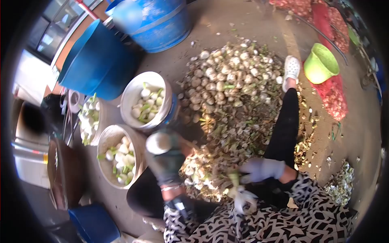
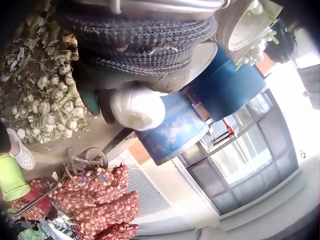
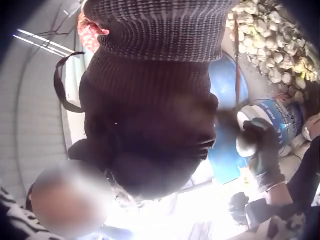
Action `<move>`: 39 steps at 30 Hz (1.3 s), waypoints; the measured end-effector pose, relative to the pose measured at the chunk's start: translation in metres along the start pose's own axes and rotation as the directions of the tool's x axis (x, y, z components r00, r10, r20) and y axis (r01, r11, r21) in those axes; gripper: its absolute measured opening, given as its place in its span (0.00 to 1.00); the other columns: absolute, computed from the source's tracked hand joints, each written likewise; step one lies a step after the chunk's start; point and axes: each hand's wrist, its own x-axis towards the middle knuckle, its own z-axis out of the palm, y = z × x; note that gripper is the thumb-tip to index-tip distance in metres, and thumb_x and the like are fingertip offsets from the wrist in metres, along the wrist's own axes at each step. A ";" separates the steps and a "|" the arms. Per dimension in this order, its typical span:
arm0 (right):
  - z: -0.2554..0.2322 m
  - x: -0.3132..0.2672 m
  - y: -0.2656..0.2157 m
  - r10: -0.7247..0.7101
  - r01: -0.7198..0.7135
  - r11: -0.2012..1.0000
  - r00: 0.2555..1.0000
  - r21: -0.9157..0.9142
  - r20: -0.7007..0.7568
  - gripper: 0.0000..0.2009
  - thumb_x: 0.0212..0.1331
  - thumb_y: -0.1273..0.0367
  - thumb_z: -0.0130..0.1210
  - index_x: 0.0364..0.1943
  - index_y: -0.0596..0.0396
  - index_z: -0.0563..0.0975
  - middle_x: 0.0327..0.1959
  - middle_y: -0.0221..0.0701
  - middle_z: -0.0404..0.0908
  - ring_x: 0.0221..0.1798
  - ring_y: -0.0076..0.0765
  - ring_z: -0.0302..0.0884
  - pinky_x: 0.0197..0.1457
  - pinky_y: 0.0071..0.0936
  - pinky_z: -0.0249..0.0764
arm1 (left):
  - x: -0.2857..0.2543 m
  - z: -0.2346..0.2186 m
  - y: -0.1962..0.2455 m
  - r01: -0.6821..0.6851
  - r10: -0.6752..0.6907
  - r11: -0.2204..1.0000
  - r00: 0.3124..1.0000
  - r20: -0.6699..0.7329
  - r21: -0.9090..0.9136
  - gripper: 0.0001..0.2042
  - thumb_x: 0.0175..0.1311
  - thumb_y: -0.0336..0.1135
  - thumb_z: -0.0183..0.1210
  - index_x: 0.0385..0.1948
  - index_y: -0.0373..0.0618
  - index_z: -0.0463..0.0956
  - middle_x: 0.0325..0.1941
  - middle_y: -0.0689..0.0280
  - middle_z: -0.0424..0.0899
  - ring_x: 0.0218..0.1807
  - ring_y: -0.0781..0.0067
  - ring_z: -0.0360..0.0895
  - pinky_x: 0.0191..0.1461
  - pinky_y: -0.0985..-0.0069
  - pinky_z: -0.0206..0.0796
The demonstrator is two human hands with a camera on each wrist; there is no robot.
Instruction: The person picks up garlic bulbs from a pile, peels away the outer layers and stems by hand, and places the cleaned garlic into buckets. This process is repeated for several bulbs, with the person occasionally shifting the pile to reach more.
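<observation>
In the head view my left hand, in a dark glove, grips a white peeled garlic bulb beside the white buckets. The left wrist view shows this smooth bulb against the dark glove fingers. My right hand wears a pale grey glove, low over my lap. Close to its fingertips is a blurred garlic stalk with white husk. The right wrist view shows the right glove in deep shadow; I cannot tell what it holds. Unpeeled garlic bulbs lie heaped ahead.
White buckets of peeled garlic stand at left: one nearer, one farther. Large blue tubs are behind them. Loose peelings cover the floor before me. A lime-green bucket and red net sacks are at right.
</observation>
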 end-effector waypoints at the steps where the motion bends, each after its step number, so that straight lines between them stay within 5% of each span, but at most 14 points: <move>1: 0.015 0.027 0.019 0.099 -0.241 0.786 0.958 -0.569 -0.269 0.22 0.54 0.57 0.56 0.52 0.50 0.75 0.36 0.38 0.84 0.39 0.49 0.83 0.41 0.46 0.76 | 0.005 -0.014 0.019 0.007 -0.007 1.000 1.000 0.028 -0.019 0.18 0.64 0.44 0.56 0.47 0.39 0.76 0.46 0.55 0.83 0.50 0.54 0.79 0.56 0.59 0.72; 3: -0.003 0.049 0.050 0.047 -0.312 0.857 0.840 -0.411 -0.540 0.16 0.54 0.60 0.53 0.47 0.42 0.78 0.38 0.37 0.84 0.42 0.49 0.82 0.44 0.44 0.76 | 0.011 -0.044 0.043 -0.066 -0.040 0.478 0.994 -0.097 -0.876 0.36 0.56 0.40 0.64 0.65 0.32 0.59 0.66 0.52 0.68 0.67 0.57 0.67 0.68 0.61 0.62; 5: -0.042 0.072 0.090 -0.106 -0.028 0.984 0.697 -0.174 -0.709 0.13 0.57 0.62 0.50 0.45 0.40 0.79 0.40 0.30 0.84 0.43 0.47 0.81 0.46 0.40 0.76 | 0.009 -0.054 0.046 0.011 -0.107 0.386 0.994 -0.033 -0.923 0.42 0.57 0.44 0.64 0.69 0.34 0.51 0.73 0.53 0.58 0.71 0.59 0.60 0.70 0.62 0.59; 6: -0.060 0.093 0.109 -0.133 -0.071 0.979 0.479 -0.189 -0.867 0.12 0.57 0.60 0.52 0.45 0.40 0.78 0.40 0.32 0.84 0.43 0.47 0.81 0.47 0.41 0.75 | 0.006 -0.048 0.039 0.016 -0.097 0.500 0.995 -0.037 -0.866 0.41 0.60 0.48 0.62 0.69 0.34 0.51 0.72 0.52 0.60 0.71 0.59 0.61 0.70 0.61 0.60; 13: -0.216 0.195 0.142 0.295 -0.599 0.792 0.201 0.121 -0.934 0.36 0.57 0.53 0.56 0.70 0.43 0.55 0.51 0.45 0.79 0.50 0.51 0.79 0.52 0.43 0.74 | 0.011 0.024 -0.036 0.472 -0.512 0.654 0.851 0.113 -0.591 0.24 0.68 0.53 0.50 0.52 0.41 0.75 0.50 0.56 0.81 0.48 0.59 0.79 0.57 0.61 0.69; 20: -0.214 0.216 0.143 0.465 -0.204 0.878 0.141 0.434 -0.874 0.38 0.53 0.57 0.63 0.67 0.41 0.55 0.52 0.42 0.72 0.47 0.46 0.79 0.46 0.48 0.75 | 0.007 0.053 -0.111 0.499 -0.469 0.861 0.854 0.226 -0.095 0.20 0.69 0.41 0.54 0.57 0.39 0.70 0.53 0.58 0.79 0.51 0.64 0.78 0.58 0.66 0.70; 22: -0.180 0.211 0.131 0.591 0.705 0.315 0.378 0.635 -0.712 0.34 0.45 0.73 0.68 0.59 0.47 0.65 0.52 0.42 0.75 0.47 0.44 0.79 0.45 0.39 0.80 | 0.003 0.070 -0.130 0.182 -0.266 0.925 0.936 0.229 0.333 0.24 0.68 0.35 0.57 0.63 0.37 0.63 0.62 0.56 0.71 0.59 0.65 0.73 0.64 0.68 0.64; 24: -0.132 0.207 0.118 0.425 0.642 0.540 0.350 0.544 -0.835 0.37 0.43 0.78 0.68 0.60 0.52 0.62 0.54 0.41 0.74 0.51 0.38 0.78 0.45 0.31 0.83 | 0.005 0.077 -0.167 -0.106 -0.048 0.911 0.932 0.359 0.398 0.31 0.68 0.33 0.57 0.69 0.38 0.53 0.70 0.54 0.61 0.65 0.65 0.64 0.68 0.70 0.58; 25: -0.105 0.188 0.087 0.329 0.795 0.265 0.457 0.545 -0.827 0.38 0.43 0.79 0.68 0.61 0.51 0.60 0.55 0.39 0.74 0.54 0.41 0.77 0.54 0.32 0.79 | 0.007 0.081 -0.171 -0.036 -0.111 0.935 0.914 0.390 0.352 0.31 0.68 0.33 0.57 0.69 0.37 0.53 0.66 0.56 0.66 0.61 0.69 0.68 0.64 0.74 0.62; 27: -0.059 0.171 0.072 -0.087 0.398 0.918 0.186 -0.007 -0.979 0.36 0.44 0.82 0.62 0.60 0.51 0.60 0.55 0.40 0.73 0.60 0.46 0.72 0.61 0.32 0.73 | 0.000 0.103 -0.153 0.452 -0.443 0.890 0.824 0.353 0.061 0.33 0.67 0.31 0.57 0.70 0.33 0.48 0.70 0.52 0.61 0.69 0.66 0.60 0.70 0.72 0.52; 30: -0.050 0.115 0.036 -0.241 0.319 0.927 0.099 -0.198 -0.966 0.36 0.45 0.82 0.59 0.63 0.50 0.60 0.56 0.41 0.72 0.56 0.45 0.75 0.58 0.31 0.74 | -0.012 0.098 -0.148 0.335 -0.324 0.942 0.875 0.361 0.034 0.34 0.66 0.32 0.59 0.69 0.34 0.50 0.64 0.57 0.66 0.63 0.70 0.65 0.65 0.75 0.60; 32: -0.062 0.079 0.034 -0.490 0.263 0.865 0.259 -0.427 -0.832 0.32 0.49 0.79 0.58 0.63 0.50 0.65 0.56 0.41 0.73 0.49 0.42 0.79 0.56 0.29 0.75 | -0.017 0.095 -0.134 0.137 -0.133 0.990 0.914 0.383 0.016 0.37 0.62 0.32 0.64 0.69 0.37 0.50 0.60 0.59 0.71 0.57 0.72 0.73 0.60 0.75 0.68; 37: -0.062 0.062 0.017 -0.272 0.324 0.923 0.173 -0.206 -0.946 0.12 0.56 0.60 0.64 0.36 0.53 0.81 0.26 0.30 0.79 0.25 0.33 0.76 0.34 0.30 0.73 | -0.035 0.108 -0.060 -0.217 0.007 0.868 0.904 0.427 0.446 0.41 0.54 0.32 0.69 0.68 0.38 0.54 0.58 0.56 0.75 0.57 0.67 0.75 0.58 0.72 0.70; 39: -0.059 0.061 0.005 -0.251 0.332 0.922 0.118 -0.200 -0.961 0.10 0.58 0.62 0.62 0.33 0.55 0.80 0.22 0.34 0.76 0.24 0.36 0.74 0.33 0.32 0.71 | -0.039 0.114 -0.046 -0.550 0.183 0.491 0.823 0.538 0.675 0.40 0.51 0.30 0.71 0.67 0.37 0.57 0.55 0.56 0.78 0.58 0.65 0.76 0.58 0.71 0.71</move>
